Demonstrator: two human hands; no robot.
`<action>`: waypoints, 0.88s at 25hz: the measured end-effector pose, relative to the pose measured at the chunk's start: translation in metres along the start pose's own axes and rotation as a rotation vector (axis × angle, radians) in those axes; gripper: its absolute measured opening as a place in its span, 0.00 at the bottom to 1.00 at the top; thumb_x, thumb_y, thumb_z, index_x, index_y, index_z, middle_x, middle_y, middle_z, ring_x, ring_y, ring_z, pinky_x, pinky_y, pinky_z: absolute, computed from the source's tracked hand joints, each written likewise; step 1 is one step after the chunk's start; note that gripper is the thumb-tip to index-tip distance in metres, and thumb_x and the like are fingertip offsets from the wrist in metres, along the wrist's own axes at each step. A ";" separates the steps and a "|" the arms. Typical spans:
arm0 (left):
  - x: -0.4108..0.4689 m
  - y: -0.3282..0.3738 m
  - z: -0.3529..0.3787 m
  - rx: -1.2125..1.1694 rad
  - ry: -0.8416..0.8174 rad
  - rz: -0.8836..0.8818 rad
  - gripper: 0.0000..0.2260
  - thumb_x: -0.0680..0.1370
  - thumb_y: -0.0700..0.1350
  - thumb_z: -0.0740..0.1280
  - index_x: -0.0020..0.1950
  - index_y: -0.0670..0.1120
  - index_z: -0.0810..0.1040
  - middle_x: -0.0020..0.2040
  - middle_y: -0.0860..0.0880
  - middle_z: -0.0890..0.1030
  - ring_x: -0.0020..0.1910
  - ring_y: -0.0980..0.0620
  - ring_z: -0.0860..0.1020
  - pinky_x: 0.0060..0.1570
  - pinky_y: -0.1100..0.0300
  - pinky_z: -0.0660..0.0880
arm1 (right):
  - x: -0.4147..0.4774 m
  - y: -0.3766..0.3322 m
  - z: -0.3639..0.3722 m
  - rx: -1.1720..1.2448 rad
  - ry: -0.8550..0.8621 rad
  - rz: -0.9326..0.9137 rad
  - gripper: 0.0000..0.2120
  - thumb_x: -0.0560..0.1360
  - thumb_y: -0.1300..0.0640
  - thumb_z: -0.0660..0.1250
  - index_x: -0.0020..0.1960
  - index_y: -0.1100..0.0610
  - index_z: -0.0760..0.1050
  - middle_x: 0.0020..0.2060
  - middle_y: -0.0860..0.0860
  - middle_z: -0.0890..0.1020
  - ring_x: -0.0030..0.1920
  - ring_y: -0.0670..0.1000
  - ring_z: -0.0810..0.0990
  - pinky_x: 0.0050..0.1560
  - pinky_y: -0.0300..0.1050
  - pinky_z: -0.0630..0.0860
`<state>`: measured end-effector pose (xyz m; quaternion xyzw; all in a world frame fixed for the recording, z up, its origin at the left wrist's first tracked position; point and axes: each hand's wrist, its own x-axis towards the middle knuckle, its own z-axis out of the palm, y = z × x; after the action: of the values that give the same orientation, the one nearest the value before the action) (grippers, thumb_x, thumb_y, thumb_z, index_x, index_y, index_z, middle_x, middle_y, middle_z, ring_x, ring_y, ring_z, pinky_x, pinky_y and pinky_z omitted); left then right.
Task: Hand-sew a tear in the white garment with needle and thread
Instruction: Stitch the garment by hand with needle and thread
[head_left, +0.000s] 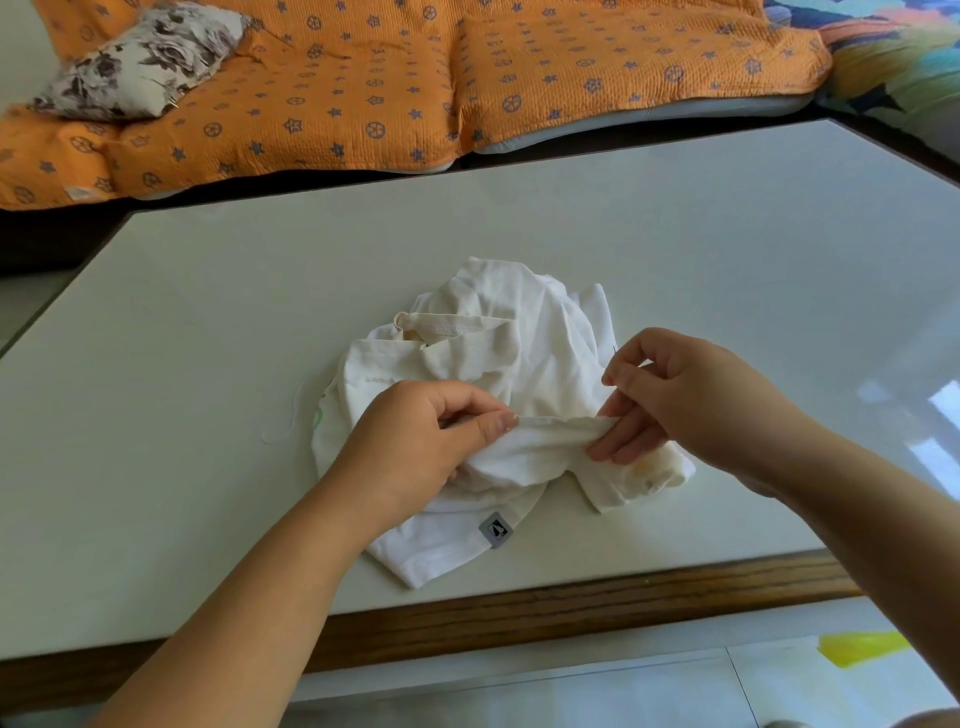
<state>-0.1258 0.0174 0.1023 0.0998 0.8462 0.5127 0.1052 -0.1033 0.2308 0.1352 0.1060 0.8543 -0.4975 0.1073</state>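
Note:
A crumpled white garment with a small grey label lies on the white table. My left hand pinches a raised fold of the fabric between thumb and fingers. My right hand holds the other end of that fold with its lower fingers, while its thumb and forefinger pinch a thin needle whose tip pokes up above them. A faint white thread loops on the table left of the garment. The tear itself is not visible.
The table has a wooden front edge. Behind it is a sofa with an orange patterned cover and a floral cushion. A yellow object lies on the floor at lower right.

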 end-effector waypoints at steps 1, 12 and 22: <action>-0.001 0.000 0.001 0.009 0.036 0.009 0.03 0.75 0.47 0.72 0.42 0.53 0.85 0.35 0.51 0.83 0.29 0.64 0.74 0.30 0.70 0.72 | 0.000 0.001 0.000 0.010 0.015 0.008 0.08 0.81 0.62 0.57 0.48 0.59 0.75 0.33 0.53 0.86 0.33 0.55 0.86 0.42 0.44 0.81; 0.000 -0.001 0.001 -0.063 -0.034 -0.027 0.03 0.74 0.47 0.73 0.46 0.49 0.85 0.37 0.54 0.84 0.36 0.62 0.80 0.36 0.64 0.79 | 0.008 0.009 -0.004 0.051 0.132 0.059 0.08 0.82 0.61 0.57 0.51 0.61 0.75 0.31 0.54 0.86 0.33 0.57 0.86 0.48 0.53 0.82; -0.002 0.003 0.000 -0.040 -0.077 0.000 0.02 0.74 0.46 0.74 0.44 0.53 0.85 0.41 0.57 0.85 0.41 0.62 0.82 0.40 0.66 0.78 | -0.004 -0.006 0.012 0.243 -0.167 -0.121 0.08 0.83 0.58 0.59 0.49 0.61 0.71 0.45 0.51 0.87 0.38 0.60 0.86 0.36 0.50 0.80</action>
<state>-0.1236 0.0180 0.1050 0.1173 0.8311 0.5253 0.1395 -0.1002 0.2168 0.1358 0.0248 0.7809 -0.6096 0.1340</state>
